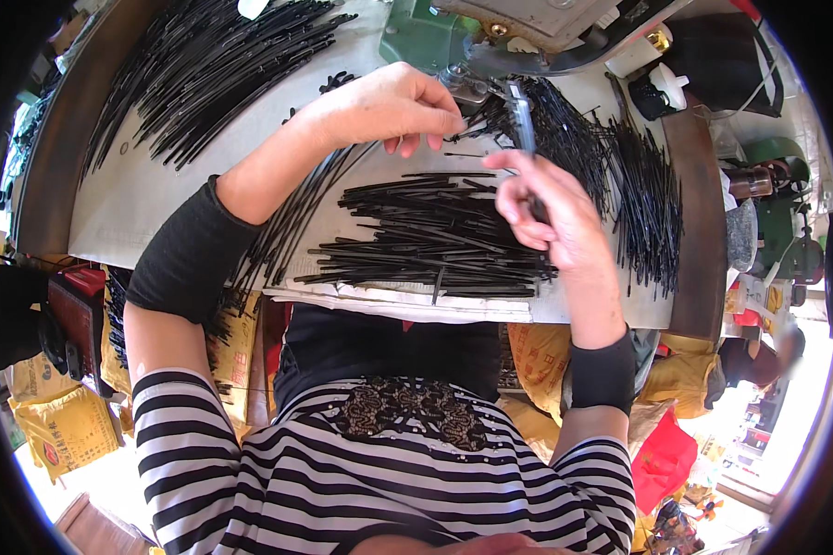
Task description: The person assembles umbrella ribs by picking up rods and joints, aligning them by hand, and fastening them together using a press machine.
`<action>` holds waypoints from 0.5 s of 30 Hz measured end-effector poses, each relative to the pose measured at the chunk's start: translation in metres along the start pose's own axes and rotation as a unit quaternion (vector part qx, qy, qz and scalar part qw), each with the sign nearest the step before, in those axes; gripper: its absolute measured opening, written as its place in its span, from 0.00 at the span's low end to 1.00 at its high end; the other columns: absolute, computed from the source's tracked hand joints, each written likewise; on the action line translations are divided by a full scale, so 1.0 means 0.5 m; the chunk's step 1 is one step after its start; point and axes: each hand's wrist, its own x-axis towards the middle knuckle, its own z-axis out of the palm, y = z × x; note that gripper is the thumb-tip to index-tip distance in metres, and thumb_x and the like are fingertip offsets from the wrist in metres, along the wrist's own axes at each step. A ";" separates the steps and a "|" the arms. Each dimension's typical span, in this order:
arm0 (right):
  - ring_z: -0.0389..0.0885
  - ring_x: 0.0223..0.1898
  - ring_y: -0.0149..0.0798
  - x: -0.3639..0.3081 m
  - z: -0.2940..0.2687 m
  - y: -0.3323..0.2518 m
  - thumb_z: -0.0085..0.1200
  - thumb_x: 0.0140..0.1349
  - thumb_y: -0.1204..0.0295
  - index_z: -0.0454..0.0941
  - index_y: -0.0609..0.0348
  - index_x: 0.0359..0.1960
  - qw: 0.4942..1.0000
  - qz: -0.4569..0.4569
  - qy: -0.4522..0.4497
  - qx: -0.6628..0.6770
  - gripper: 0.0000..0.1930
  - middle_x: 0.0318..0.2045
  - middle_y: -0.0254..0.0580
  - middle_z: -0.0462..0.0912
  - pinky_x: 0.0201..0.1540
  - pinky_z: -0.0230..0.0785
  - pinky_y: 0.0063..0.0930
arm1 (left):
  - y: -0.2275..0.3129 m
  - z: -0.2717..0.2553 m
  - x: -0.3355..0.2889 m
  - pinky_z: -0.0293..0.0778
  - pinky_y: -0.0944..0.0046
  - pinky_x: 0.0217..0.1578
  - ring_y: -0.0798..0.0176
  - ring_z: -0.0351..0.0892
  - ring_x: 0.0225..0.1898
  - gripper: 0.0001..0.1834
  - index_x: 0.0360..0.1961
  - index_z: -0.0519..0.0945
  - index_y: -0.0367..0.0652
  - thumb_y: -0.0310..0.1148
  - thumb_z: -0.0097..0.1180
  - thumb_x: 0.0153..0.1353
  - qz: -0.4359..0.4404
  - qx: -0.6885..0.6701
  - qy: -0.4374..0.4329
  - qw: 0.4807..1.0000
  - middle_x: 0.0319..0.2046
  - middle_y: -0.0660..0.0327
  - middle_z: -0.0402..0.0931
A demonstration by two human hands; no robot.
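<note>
My left hand (384, 109) hovers over the far middle of the table, fingers bent down and thumb near the index finger. Whatever it pinches, if anything, is hidden. To its right, my right hand (560, 208) is curled around a slim tool with a dark handle; a blurred shiny metal part (521, 116) rises beyond its fingers, and I cannot tell the exact kind. A thin black strip (463, 154) lies between the hands. Below them spreads a pile of thin black strips (426, 231), and a tangled heap of finer black pieces (565, 129) sits beyond my right hand.
A green machine (416, 42) with metal parts stands at the table's far edge. More black strips lie in a large bundle (222, 69) at far left and another (648, 203) at right. A white-capped black container (662, 91) stands at far right. Yellow sacks (65, 430) lie below the table.
</note>
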 end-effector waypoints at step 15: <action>0.80 0.33 0.38 -0.066 -0.214 -0.024 0.55 0.56 0.64 0.76 0.60 0.42 0.713 -0.156 0.385 -0.564 0.15 0.35 0.44 0.81 0.38 0.70 0.29 | 0.010 0.069 -0.026 0.73 0.59 0.31 0.52 0.78 0.28 0.07 0.26 0.77 0.37 0.31 0.55 0.50 0.124 0.372 0.018 0.920 0.22 0.55 0.77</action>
